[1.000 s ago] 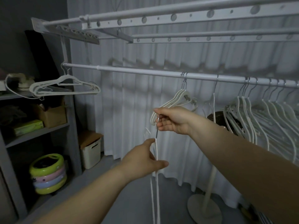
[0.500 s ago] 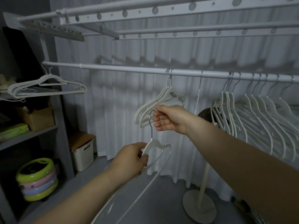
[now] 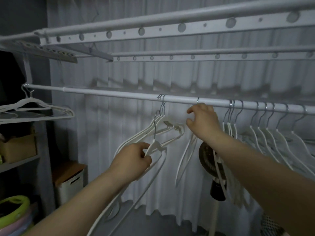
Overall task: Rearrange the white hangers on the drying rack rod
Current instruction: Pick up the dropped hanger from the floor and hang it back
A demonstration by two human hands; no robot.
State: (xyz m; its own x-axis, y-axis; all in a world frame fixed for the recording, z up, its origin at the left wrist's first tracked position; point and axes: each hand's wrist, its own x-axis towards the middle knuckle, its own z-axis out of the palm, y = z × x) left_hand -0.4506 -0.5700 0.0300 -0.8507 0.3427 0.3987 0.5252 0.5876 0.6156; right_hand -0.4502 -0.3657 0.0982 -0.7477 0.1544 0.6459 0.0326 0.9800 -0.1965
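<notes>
Evidently partway: left hand [image 3: 133, 158] pinched one white hanger [image 3: 154, 145] at its neck, hook below the rod [image 3: 119, 94], unhung; right hand [image 3: 202, 122], fingers spread, hovered under mid-rod. Most hangers [image 3: 230, 130] crowded the right end.

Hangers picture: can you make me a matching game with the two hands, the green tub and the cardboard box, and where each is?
Things: 1 left hand; 2 right hand; 3 lime-green round plastic tub; 4 brown cardboard box.
Places: A on the grey shelf; B just under the white metal rod; C bottom left corner; D gripping a white plastic hanger.
Pairs: 1-D, 2-B, 3-C, 4-A.
</notes>
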